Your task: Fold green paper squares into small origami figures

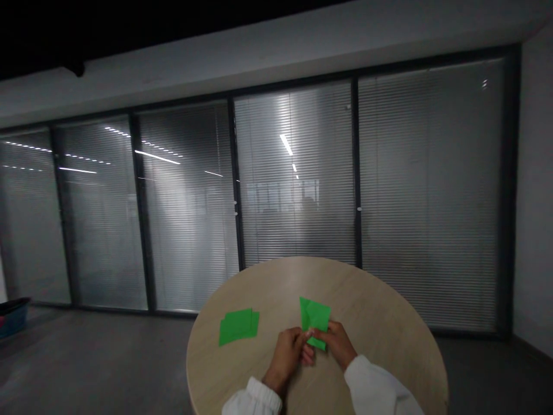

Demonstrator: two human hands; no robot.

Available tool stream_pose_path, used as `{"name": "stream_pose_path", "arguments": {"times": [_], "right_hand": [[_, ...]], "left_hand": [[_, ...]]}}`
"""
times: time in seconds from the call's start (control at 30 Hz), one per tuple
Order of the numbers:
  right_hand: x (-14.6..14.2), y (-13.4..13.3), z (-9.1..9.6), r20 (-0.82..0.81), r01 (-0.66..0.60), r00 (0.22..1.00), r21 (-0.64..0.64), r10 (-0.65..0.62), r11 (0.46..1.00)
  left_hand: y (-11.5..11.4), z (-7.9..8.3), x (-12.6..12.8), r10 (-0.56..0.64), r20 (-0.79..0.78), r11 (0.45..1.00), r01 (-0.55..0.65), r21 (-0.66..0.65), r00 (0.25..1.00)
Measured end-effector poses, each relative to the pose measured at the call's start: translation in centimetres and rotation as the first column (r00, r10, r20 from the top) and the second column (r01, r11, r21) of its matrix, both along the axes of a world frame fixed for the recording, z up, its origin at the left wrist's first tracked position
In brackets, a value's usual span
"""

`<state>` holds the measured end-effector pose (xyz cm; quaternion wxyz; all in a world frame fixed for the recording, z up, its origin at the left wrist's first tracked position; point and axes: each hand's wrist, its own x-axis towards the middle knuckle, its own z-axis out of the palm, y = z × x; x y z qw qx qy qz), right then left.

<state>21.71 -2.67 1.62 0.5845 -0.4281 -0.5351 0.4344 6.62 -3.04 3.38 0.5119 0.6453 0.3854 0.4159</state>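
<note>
Left hand, right hand — fingers pinching green paper; tabletop spreads beyond to curved edge.

Here we are at a round, pale table, both hands at work! Our left hand pinches the lower left edge of a creased green sheet, while our right hand grips its right side, fingertips close together. Over to the left, overlapping green papers lie flat. We've white sleeves, and beyond us, dark-framed glass panels with blinds, plus a blue container at far left!
</note>
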Motion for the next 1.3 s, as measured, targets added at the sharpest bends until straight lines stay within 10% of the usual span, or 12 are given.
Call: {"name": "stream_pose_path", "arguments": {"times": [0.53, 1.3], "right_hand": [[-0.2, -0.1, -0.1, -0.037, -0.108, 0.993, 0.020, 0.109, 0.994], [-1.3, -0.4, -0.7, -0.053, -0.239, 0.970, -0.062, 0.235, 0.969]], "left_hand": [[0.7, 1.1, -0.9, 0.184, 0.022, 0.949, -0.183, 0.256, 0.983], [1.7, 0.3, -1.0, 0.131, 0.391, 0.987, -0.158, 0.037, 0.911]]}}
